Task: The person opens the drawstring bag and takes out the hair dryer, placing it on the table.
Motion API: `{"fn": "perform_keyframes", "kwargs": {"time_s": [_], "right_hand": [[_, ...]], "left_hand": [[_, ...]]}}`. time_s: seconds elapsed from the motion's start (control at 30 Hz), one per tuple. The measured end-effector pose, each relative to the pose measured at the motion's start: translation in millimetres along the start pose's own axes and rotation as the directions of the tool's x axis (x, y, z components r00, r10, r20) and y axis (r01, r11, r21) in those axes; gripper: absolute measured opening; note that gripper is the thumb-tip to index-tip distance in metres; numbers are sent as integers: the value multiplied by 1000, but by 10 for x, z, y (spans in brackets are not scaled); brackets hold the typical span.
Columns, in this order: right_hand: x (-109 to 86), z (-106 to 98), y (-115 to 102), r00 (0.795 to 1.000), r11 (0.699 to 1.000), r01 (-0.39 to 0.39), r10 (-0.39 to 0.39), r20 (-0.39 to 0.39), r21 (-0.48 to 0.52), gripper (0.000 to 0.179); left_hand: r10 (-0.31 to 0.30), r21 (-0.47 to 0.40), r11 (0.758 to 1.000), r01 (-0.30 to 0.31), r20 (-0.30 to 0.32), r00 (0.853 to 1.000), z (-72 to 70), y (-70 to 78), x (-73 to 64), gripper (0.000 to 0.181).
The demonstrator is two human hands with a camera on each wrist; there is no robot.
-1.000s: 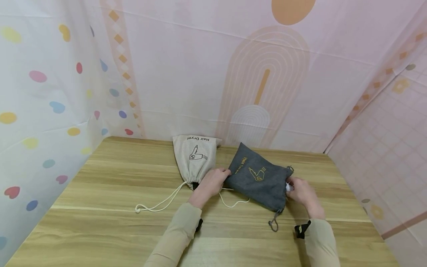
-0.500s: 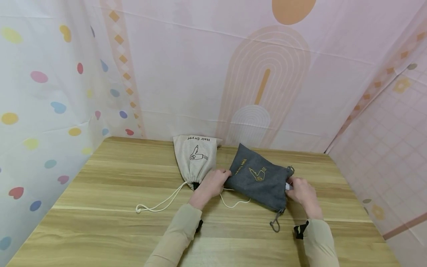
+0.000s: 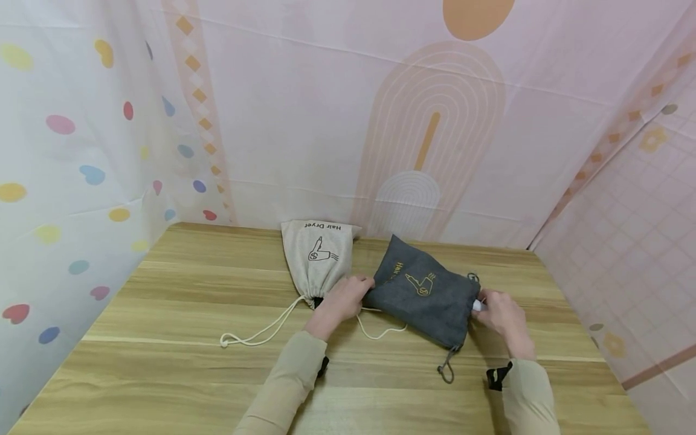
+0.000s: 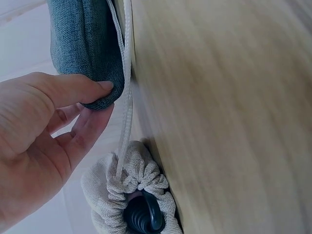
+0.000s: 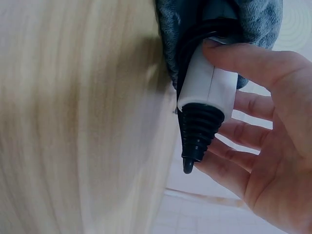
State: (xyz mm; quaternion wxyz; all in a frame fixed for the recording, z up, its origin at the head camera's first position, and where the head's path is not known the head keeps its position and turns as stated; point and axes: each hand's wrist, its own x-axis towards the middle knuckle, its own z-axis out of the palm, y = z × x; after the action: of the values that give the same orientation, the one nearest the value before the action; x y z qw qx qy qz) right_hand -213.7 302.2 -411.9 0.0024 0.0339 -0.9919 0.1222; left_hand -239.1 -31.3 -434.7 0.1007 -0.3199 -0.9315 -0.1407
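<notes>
A dark grey drawstring bag (image 3: 435,308) with yellow "Hair Dryer" lettering and a dryer drawing lies slanted on the table. My left hand (image 3: 341,297) pinches its closed lower-left corner between thumb and fingers. At the bag's mouth, on the right, my right hand (image 3: 502,314) grips the white handle of a hair dryer (image 5: 208,90). The handle sticks out of the mouth, ending in a black ribbed cord sleeve (image 5: 197,129), with black cord along it. The bag hides the rest of the dryer.
Left of the grey bag, a beige drawstring bag (image 3: 318,266) lies gathered, its white cord (image 3: 266,336) trailing over the wooden table (image 3: 380,393). A black ribbed part (image 4: 141,214) shows in its mouth. Printed curtains (image 3: 293,121) stand behind and at both sides.
My right hand has shifted slightly right with the dryer's handle, and the grey bag's mouth has moved right with it. My left hand keeps its place at the corner.
</notes>
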Motion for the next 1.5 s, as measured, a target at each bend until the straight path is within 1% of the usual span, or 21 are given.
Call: {"fn": "perform_keyframes", "kwargs": {"time_s": [0.13, 0.37, 0.6, 0.93, 1.23, 1.33, 1.5], "right_hand": [[-4, 4, 14, 1000, 1000, -8, 8, 8, -3, 26], [-1, 13, 45, 1000, 1000, 2, -2, 11, -1, 30], [-13, 21, 100, 1000, 1000, -9, 9, 20, 16, 31], [-28, 42, 100, 999, 999, -25, 24, 26, 38, 34], [-8, 47, 67, 1000, 999, -13, 12, 27, 47, 35], [1, 45, 54, 999, 999, -15, 13, 40, 49, 38], [23, 36, 31, 996, 998, -11, 6, 89, 55, 47]], "left_hand": [[-1, 4, 1000, 1, -3, 1000, -6, 1, -7, 34], [-13, -3, 1000, 13, 3, 1000, -12, 1, -10, 35], [-27, -12, 1000, 28, 21, 999, 5, -10, -19, 35], [-21, -24, 999, 22, 18, 1000, -5, -7, -4, 34], [-6, 3, 1000, 6, 9, 1000, 17, -16, 16, 33], [-10, -2, 1000, 10, 16, 1000, 20, -12, 21, 33], [-10, -4, 1000, 10, 17, 1000, 29, -10, 24, 32]]}}
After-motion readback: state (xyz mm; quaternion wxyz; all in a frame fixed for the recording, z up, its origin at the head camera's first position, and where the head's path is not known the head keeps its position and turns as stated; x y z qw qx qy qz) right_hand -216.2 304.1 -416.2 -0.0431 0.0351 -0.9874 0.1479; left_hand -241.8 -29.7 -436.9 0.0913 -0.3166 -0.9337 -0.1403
